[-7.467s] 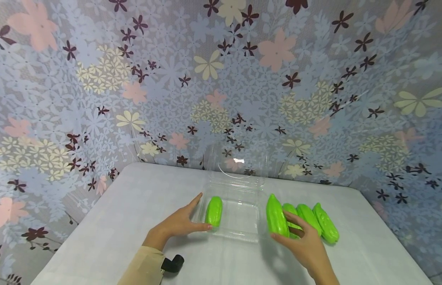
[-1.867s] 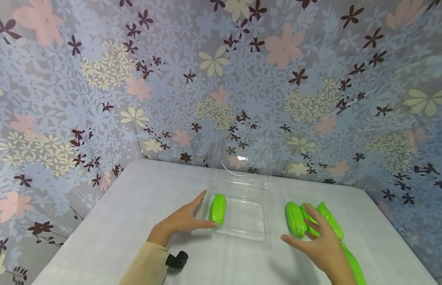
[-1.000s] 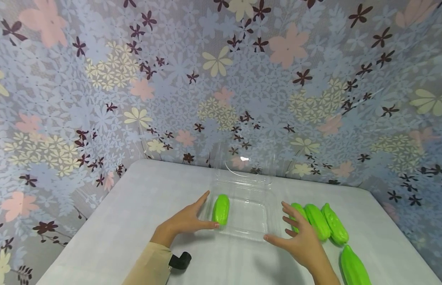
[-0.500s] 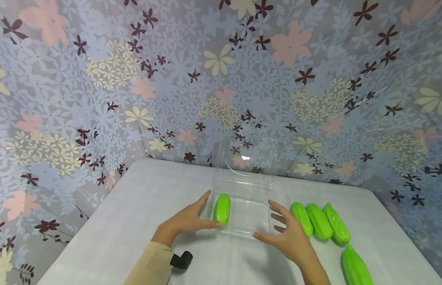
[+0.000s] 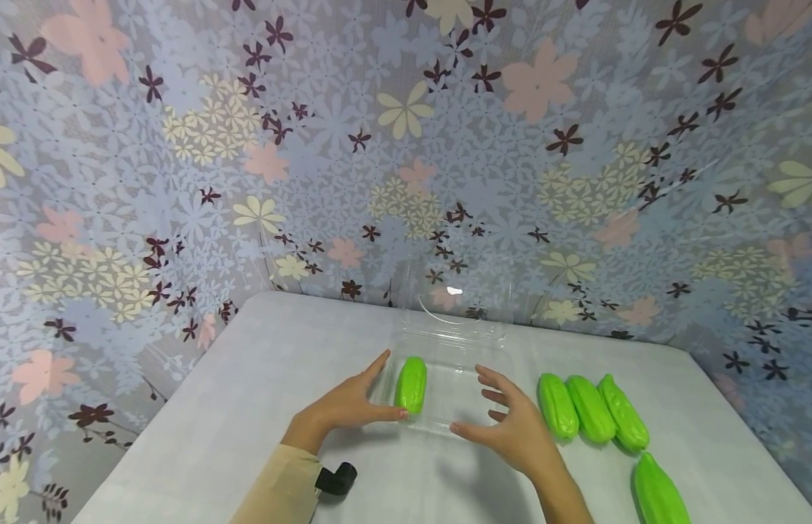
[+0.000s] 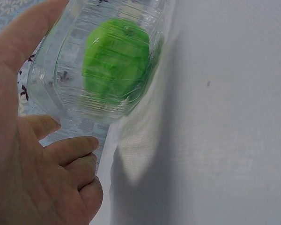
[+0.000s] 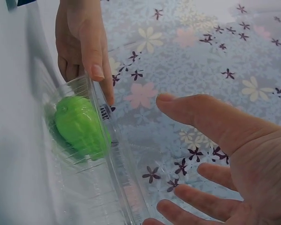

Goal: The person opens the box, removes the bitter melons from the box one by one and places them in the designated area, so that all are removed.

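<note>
My left hand (image 5: 343, 402) holds the left side of a clear plastic clamshell container (image 5: 455, 399), thumb at the front rim and index finger stretched along the side. Inside, on the left, lies a bright green ridged gourd (image 5: 412, 386), seen through the ribbed wall in both wrist views. My right hand (image 5: 511, 422) hovers over the container's right side, fingers spread around nothing. In the right wrist view its thumb (image 7: 196, 110) stands apart from the rim. The container's lid (image 5: 455, 302) stands raised at the back, nearly invisible against the patterned cloth.
Right of the container three more green gourds (image 5: 592, 409) lie side by side on the white tabletop (image 5: 301, 327). Another gourd (image 5: 658, 491) with a pointed tip lies nearer the front right. A flowered backdrop (image 5: 406, 182) rises behind. A black device (image 5: 337, 479) sits at my left wrist.
My right hand held a gourd, which now lies at the front right. It has since moved left, from the gourds to the container. My left hand stays at the container.
</note>
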A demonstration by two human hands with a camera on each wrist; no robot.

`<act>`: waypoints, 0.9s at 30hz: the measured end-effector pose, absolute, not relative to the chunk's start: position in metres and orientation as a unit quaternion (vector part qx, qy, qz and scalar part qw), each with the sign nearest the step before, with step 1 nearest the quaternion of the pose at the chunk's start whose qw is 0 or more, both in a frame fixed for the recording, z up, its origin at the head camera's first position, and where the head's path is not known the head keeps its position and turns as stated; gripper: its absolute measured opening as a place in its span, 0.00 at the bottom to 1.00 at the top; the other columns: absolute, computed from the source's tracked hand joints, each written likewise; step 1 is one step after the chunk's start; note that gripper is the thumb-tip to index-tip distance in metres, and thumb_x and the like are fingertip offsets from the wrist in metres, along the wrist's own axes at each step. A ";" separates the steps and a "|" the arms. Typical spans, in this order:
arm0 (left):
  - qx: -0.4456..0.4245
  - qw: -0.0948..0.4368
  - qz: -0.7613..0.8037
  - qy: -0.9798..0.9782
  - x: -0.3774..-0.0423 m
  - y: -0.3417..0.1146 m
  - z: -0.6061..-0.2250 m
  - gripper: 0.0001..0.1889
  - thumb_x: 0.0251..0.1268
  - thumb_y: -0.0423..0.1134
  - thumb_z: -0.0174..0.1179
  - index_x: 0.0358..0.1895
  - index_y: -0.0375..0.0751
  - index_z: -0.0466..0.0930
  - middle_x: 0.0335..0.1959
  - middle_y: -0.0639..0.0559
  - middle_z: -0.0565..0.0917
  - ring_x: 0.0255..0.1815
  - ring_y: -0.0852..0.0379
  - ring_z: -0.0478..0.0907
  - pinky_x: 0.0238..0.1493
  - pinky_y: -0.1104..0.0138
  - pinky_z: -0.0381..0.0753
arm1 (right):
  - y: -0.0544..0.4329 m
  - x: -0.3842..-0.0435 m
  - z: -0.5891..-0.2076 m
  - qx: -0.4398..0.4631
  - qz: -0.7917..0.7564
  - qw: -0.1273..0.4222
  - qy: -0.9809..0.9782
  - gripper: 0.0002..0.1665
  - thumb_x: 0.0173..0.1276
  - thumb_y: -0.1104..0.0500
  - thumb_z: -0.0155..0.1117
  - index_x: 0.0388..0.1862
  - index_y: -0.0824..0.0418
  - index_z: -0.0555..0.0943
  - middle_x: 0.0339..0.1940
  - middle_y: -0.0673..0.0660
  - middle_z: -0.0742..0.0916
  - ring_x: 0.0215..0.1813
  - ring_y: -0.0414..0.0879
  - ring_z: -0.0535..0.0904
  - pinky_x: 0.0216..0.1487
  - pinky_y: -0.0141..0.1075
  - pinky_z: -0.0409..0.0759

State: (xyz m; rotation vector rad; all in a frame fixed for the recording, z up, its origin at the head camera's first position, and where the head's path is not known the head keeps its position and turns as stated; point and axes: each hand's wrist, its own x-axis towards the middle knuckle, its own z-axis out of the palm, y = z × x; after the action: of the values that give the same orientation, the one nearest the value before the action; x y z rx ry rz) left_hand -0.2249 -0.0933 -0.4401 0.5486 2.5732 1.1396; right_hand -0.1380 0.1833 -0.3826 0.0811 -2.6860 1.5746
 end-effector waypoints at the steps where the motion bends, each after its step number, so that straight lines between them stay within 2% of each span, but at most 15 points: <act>1: 0.190 0.137 0.394 0.889 -0.225 -0.093 -0.440 0.61 0.49 0.70 0.70 0.83 0.59 0.43 0.79 0.44 0.58 0.76 0.37 0.57 0.71 0.38 0.60 | 0.183 -0.138 -0.383 0.026 0.504 0.013 -0.863 0.56 0.49 0.53 0.86 0.75 0.57 0.69 0.70 0.63 0.75 0.68 0.62 0.72 0.62 0.53 0.78; 20: 0.194 0.134 0.394 0.888 -0.225 -0.094 -0.443 0.61 0.50 0.70 0.71 0.83 0.60 0.42 0.79 0.44 0.57 0.76 0.38 0.58 0.71 0.39 0.60 | 0.166 -0.146 -0.395 0.037 0.490 0.014 -0.871 0.52 0.47 0.53 0.87 0.72 0.57 0.73 0.65 0.62 0.80 0.64 0.62 0.76 0.60 0.54 0.79; 27: 0.200 0.131 0.396 0.886 -0.227 -0.093 -0.443 0.62 0.50 0.69 0.71 0.83 0.56 0.43 0.79 0.43 0.58 0.76 0.38 0.58 0.71 0.39 0.61 | 0.161 -0.154 -0.395 0.037 0.482 0.010 -0.875 0.52 0.47 0.54 0.87 0.71 0.57 0.74 0.64 0.61 0.81 0.62 0.62 0.79 0.59 0.54 0.80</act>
State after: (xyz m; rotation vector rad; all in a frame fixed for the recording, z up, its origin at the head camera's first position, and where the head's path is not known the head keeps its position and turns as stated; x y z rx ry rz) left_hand -0.2267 -0.0932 -0.4434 0.5794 2.5737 1.1508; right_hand -0.1537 0.1613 -0.3950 0.1154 -2.7337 1.5046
